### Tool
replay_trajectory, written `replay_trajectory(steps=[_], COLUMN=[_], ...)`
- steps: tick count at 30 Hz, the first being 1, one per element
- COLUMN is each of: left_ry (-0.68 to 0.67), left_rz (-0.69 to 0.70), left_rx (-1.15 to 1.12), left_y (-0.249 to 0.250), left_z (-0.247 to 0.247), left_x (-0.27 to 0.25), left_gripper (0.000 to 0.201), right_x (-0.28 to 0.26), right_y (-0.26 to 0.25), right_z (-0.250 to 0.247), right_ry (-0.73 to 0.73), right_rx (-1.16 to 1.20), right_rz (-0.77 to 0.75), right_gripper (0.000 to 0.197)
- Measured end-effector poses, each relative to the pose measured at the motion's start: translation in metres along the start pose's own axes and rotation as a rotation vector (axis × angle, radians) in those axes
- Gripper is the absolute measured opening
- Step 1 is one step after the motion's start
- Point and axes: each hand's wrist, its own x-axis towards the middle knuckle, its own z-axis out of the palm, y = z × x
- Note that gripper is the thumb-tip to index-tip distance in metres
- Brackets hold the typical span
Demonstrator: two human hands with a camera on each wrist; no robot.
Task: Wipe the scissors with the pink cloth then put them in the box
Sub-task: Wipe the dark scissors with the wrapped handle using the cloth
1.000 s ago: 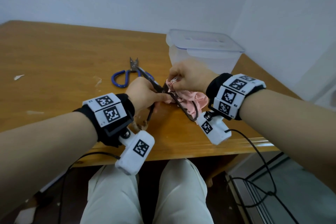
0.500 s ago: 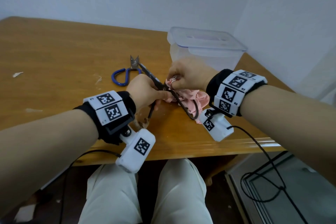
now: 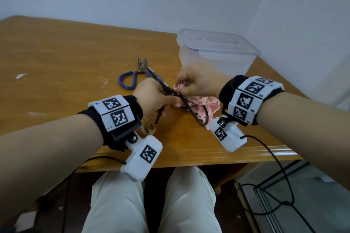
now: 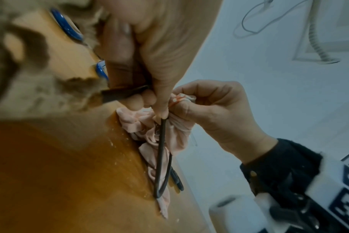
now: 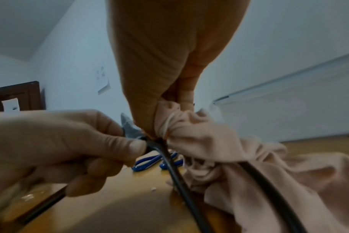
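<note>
My left hand (image 3: pixel 151 96) grips a pair of black scissors (image 3: pixel 197 113) near the pivot, above the table's front edge; their blades point away toward the far left. My right hand (image 3: pixel 197 83) pinches a bunched pink cloth (image 3: pixel 208 108) against the scissors just right of the pivot. In the right wrist view the pink cloth (image 5: pixel 229 149) drapes over one black handle loop (image 5: pixel 179 181). The left wrist view shows the black handle loop (image 4: pixel 161 157) lying over the pink cloth (image 4: pixel 147 124). A clear plastic box (image 3: pixel 216 53) with its lid on stands behind my right hand.
A second pair of scissors with blue handles (image 3: pixel 130 79) lies on the wooden table (image 3: pixel 56 62) behind my left hand. Small white scraps (image 3: pixel 20 75) dot the table's left part. Cables hang off the table's right front edge (image 3: pixel 274 159), above my knees.
The hands stay locked on the black scissors and the cloth. The right hand has worked the cloth slightly along the scissors near the pivot; the head view has shifted a little.
</note>
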Motion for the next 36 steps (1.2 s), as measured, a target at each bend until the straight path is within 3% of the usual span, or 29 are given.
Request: replay_trajectory(steps=[7, 11, 17, 22, 28, 32, 36], left_ry=[0.010, -0.001, 0.000, 0.001, 0.014, 0.027, 0.030], left_rz=[0.023, 0.018, 0.027, 0.035, 0.063, 0.040, 0.054], left_rx=[0.071, 0.033, 0.072, 0.080, 0.165, 0.197, 0.225], left_y=[0.002, 0.002, 0.006, 0.005, 0.010, 0.009, 0.013], left_z=[0.000, -0.001, -0.001, -0.002, -0.004, -0.003, -0.003], left_x=[0.000, -0.001, -0.002, 0.000, 0.001, 0.004, 0.005], left_gripper=[0.045, 0.041, 0.044, 0.040, 0.042, 0.041, 0.046], right_x=[0.005, 0.001, 0.006, 0.001, 0.003, 0.000, 0.002], right_y=[0.010, 0.000, 0.007, 0.001, 0.007, 0.000, 0.007], right_z=[-0.003, 0.000, -0.005, -0.003, -0.008, -0.004, -0.010], right_ry=[0.119, 0.033, 0.119, 0.030, 0.129, 0.046, 0.122], right_rx=[-0.036, -0.014, -0.039, -0.002, 0.011, 0.015, 0.037], right_rz=[0.134, 0.061, 0.165, 0.092, 0.175, 0.089, 0.161], right_gripper=[0.025, 0.024, 0.024, 0.020, 0.021, 0.020, 0.022])
